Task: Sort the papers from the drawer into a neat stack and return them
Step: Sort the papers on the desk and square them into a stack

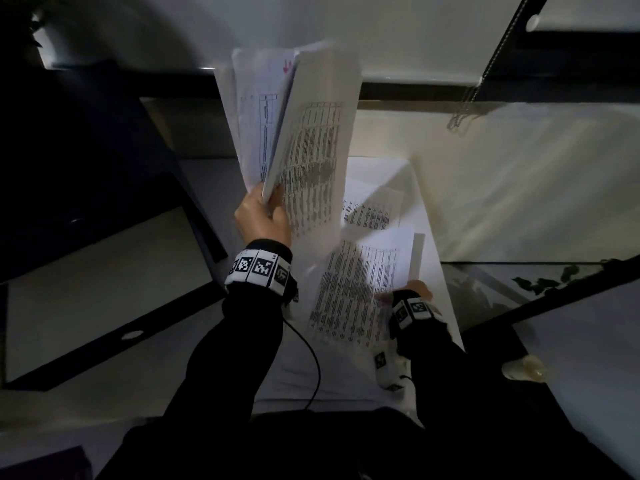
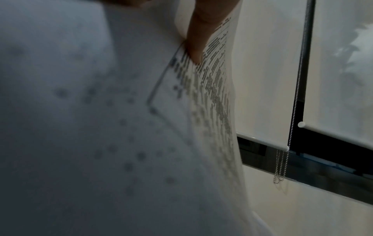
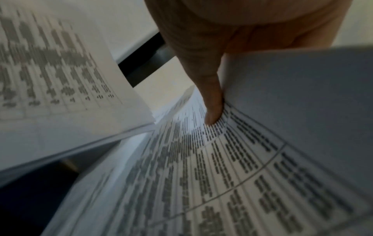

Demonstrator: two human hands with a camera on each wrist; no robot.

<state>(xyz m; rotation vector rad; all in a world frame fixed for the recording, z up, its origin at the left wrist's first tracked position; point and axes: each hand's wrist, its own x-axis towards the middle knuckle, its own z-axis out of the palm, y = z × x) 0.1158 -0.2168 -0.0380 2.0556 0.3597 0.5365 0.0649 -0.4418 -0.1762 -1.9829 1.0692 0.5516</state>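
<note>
Below two white roller blinds (image 1: 433, 36), a pale desk (image 1: 519, 174) carries an open white drawer (image 1: 429, 216) with one printed sheet (image 1: 372, 207) lying inside. Above it, the left hand (image 1: 263, 216) grips a raised bundle of papers (image 1: 301, 123), thumb and fingers closed round its lower edge. Lower, the right hand (image 1: 408, 292) pinches another printed sheaf (image 1: 360, 282), one finger (image 3: 212, 99) pressed on the print. One bead chain (image 1: 464, 109) hangs from the blinds.

An office: printed tables (image 1: 315, 161), white desk (image 1: 519, 188), roller blinds (image 2: 262, 79).
</note>
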